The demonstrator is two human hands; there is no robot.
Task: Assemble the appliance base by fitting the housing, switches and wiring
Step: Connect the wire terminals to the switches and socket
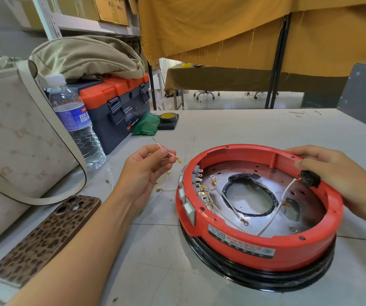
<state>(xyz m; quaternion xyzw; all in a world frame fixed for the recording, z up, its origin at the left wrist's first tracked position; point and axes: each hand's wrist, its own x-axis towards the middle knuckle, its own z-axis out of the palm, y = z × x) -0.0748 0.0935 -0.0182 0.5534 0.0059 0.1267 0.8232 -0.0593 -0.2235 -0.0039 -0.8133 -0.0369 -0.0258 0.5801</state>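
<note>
A pale grey surface fills the foreground, scuffed and marked with pen near its far edge. Behind it hangs a mustard cloth with frayed threads, held by a black post. Beneath the cloth, a second table (draped in olive fabric) stands on a light floor, with chair bases under it. At left, a metal shelf carries cardboard boxes.
</note>
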